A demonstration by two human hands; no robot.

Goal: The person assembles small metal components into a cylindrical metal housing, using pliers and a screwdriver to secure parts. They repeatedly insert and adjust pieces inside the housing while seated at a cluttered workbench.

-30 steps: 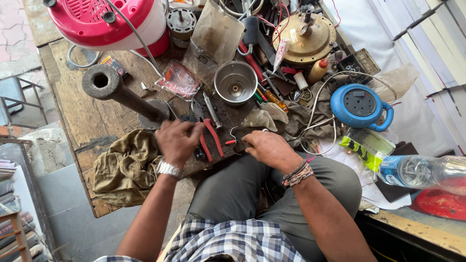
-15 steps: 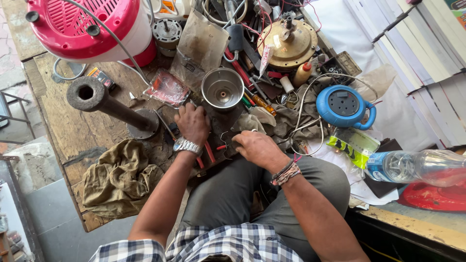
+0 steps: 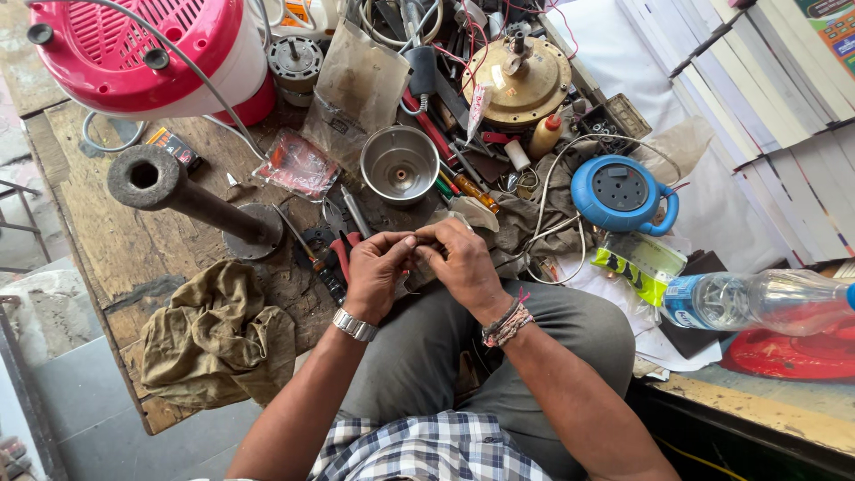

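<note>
Cluttered wooden bench (image 3: 107,258) holds a rag (image 3: 218,338) and an iron pipe stand (image 3: 191,200). Left hand (image 3: 374,276) and right hand (image 3: 463,263) meet fingertip to fingertip, pinching something too small to identify above red pliers (image 3: 343,254). If the pinch slackens, it could vanish into the clutter.

shiny metal bowl (image 3: 400,166), rough wooden bench (image 3: 107,240)

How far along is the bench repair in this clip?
Done: red-handled pliers lie on the workbench, out of the hands. In hand: left hand and right hand meet fingertip to fingertip, pinching something small and thin, too small to identify. Left: the brass-coloured motor housing and steel cup sit apart, untouched, among loose tools.
</note>
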